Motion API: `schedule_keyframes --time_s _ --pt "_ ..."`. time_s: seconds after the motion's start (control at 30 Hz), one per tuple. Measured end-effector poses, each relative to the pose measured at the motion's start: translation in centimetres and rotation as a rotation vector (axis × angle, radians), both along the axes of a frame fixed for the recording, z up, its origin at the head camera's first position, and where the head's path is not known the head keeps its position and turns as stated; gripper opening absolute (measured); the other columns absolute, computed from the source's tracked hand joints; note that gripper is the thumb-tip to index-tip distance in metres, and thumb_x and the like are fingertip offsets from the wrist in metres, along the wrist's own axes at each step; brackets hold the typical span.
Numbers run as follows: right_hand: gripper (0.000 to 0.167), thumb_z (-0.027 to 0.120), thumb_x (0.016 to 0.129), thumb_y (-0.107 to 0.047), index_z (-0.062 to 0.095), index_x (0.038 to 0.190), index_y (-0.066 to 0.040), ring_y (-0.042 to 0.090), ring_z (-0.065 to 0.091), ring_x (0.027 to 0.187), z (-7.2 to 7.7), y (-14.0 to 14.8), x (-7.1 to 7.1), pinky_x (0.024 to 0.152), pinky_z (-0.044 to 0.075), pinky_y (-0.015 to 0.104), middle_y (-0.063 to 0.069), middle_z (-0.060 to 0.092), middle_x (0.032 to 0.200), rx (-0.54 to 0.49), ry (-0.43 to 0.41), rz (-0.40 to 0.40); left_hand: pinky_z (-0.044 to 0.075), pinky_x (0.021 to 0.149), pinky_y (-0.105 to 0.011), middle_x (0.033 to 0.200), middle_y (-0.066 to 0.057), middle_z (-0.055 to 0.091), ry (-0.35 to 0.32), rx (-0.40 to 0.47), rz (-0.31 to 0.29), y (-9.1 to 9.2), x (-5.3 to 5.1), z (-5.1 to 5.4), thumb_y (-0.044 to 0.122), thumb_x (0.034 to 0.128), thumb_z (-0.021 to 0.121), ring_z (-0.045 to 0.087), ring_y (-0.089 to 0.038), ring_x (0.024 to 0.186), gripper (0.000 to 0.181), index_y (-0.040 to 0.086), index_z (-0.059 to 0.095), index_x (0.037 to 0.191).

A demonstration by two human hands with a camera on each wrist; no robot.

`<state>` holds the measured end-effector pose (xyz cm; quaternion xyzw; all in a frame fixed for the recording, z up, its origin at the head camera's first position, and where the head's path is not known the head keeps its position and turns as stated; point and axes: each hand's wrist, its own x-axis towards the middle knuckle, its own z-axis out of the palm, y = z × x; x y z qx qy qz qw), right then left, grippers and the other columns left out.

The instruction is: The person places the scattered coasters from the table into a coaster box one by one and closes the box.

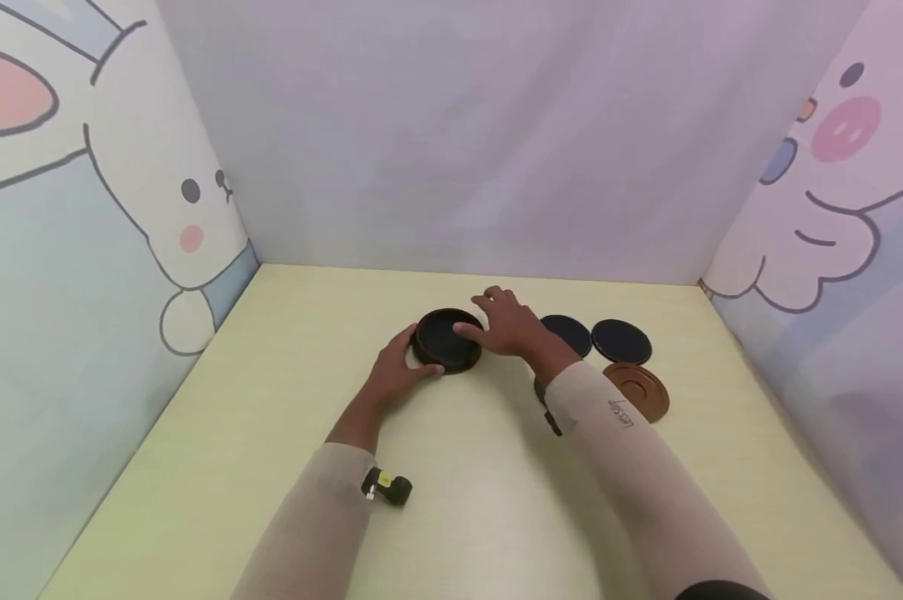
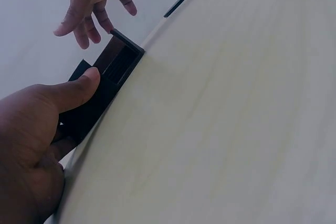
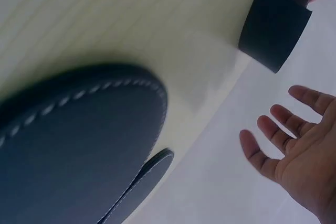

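A round black coaster holder (image 1: pixel 444 343) with a raised rim and a cut-out in its side wall stands on the table. My left hand (image 1: pixel 393 372) grips it from the left, thumb on the near side. In the left wrist view, that thumb presses the holder's wall (image 2: pixel 89 108) beside the cut-out. My right hand (image 1: pixel 507 323) is just right of the holder, fingers spread and loosely bent, holding nothing. The right wrist view shows a gap between the right fingers and the holder (image 3: pixel 275 32).
Right of the holder lie two black coasters (image 1: pixel 621 342) with pale stitched edges and a brown ringed disc (image 1: pixel 639 392). Another dark piece (image 1: pixel 539 389) is mostly hidden under the right forearm. A pale back wall and cartoon-printed side walls enclose the table (image 1: pixel 271 400).
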<state>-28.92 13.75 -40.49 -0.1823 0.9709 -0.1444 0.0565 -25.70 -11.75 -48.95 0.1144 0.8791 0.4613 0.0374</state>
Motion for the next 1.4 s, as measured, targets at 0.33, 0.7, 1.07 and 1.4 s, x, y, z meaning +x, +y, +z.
schedule_keyframes --time_s 0.33,0.7,1.07,1.4 --pt "0.092 0.022 0.109 -0.076 0.036 0.17 -0.008 0.047 0.03 0.159 -0.2 1.9 -0.1 0.115 0.047 0.073 0.024 0.03 0.173 0.059 -0.045 -0.258 0.027 0.138 -0.058 0.176 -0.02 0.038 0.0 -0.008 -0.006 0.2 0.1 -0.1 0.036 0.0937 0.088 0.032 -0.041 0.167 0.102 0.003 0.03 0.172" --pt "0.102 0.017 0.105 -0.083 0.036 0.168 -0.004 0.053 0.024 0.157 -0.6 4.4 -0.1 0.109 0.046 0.077 0.031 0.024 0.17 0.081 -0.102 -0.389 0.026 0.138 -0.059 0.177 -0.019 0.037 -0.006 0.0 -0.009 0.3 0.0 -0.2 0.036 0.0937 0.088 0.03 -0.041 0.167 0.104 0.005 0.029 0.173" --pt "0.104 0.053 0.1 -0.078 0.033 0.167 -0.001 0.058 0.019 0.16 -0.7 7.2 0.1 0.111 0.045 0.081 0.034 0.016 0.174 0.148 -0.176 -0.429 0.026 0.138 -0.058 0.177 -0.019 0.037 -0.01 0.003 -0.006 0.6 0.0 0.1 0.035 0.0937 0.088 0.03 -0.041 0.167 0.103 0.005 0.03 0.172" --pt "0.105 0.066 0.1 -0.061 0.022 0.171 0.002 0.063 0.012 0.16 -1.1 9.2 -0.1 0.123 0.034 0.079 0.039 0.01 0.174 0.137 -0.286 -0.356 0.026 0.138 -0.059 0.177 -0.018 0.037 -0.02 0.004 -0.004 0.6 0.0 0.0 0.037 0.0939 0.088 0.029 -0.041 0.167 0.102 0.006 0.03 0.172"
